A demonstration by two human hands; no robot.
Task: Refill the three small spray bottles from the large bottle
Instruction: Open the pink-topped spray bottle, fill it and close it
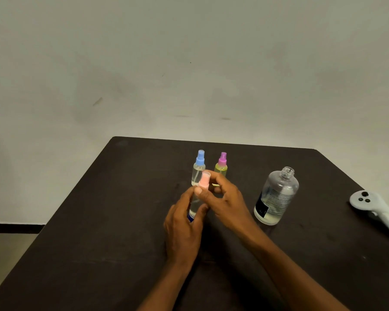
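Pink-capped spray bottle (204,182) is held just above the middle of the table (99,243), tilted a little, in front of the two other small bottles. Its clear body is gripped by the left hand (182,227), fingers curled round it, so that it is kept from turning. The cap is pinched between the thumb and fingers of the right hand (227,203), a hold suited to twisting. Whether the cap is being loosened or tightened cannot be told.

The blue-capped bottle (198,168) and the magenta-capped bottle (221,166) are stood upright side by side behind the hands, capped and out of the way. The large bottle (276,196) is set upright to the right, within easy reach of the right hand. Its neck is left uncapped, presumably ready for pouring, and only a low level of liquid is seen in it.

A dark, matt table top is used as the work surface. A white controller (377,209) is laid near its right edge. A plain pale wall (189,63) is seen behind, with a dark skirting strip (14,227) and a light floor (9,254) at the left.
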